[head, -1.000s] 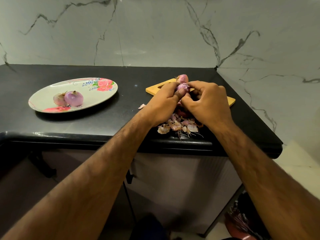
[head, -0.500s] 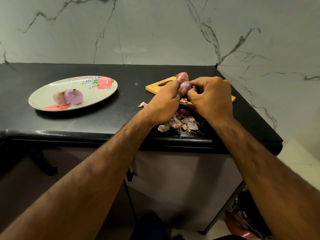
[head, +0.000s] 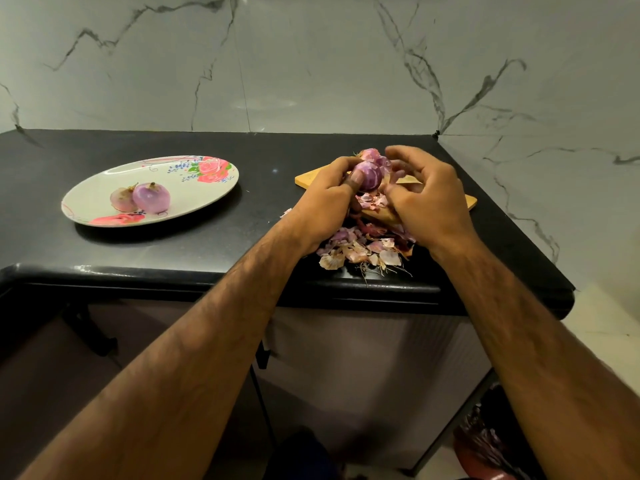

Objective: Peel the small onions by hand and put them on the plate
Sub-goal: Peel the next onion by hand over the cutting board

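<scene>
Head view: the left hand [head: 327,199] grips a small onion [head: 369,176] between thumb and fingers above the cutting board [head: 306,178]. The right hand [head: 427,199], at its 3 o'clock, is curled and blurred; whether it pinches anything cannot be told. The plate [head: 93,195], at 9 o'clock, holds two peeled onions [head: 151,197]. The peels [head: 360,249] lie at 6 o'clock.

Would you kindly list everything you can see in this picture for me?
counter: one, black, across the scene
wall: one, veined white marble, behind
plate: one, white with pink flowers, counter's left
peeled onions: two, pale purple, on the plate
cutting board: one, yellow, under the hands
peels: one heap, pink and tan, by the board
held onion: one, purple, above the board
second onion: one, purple, just behind it
left hand: one, grips the held onion
right hand: one, curled beside it; grip blurred
</scene>
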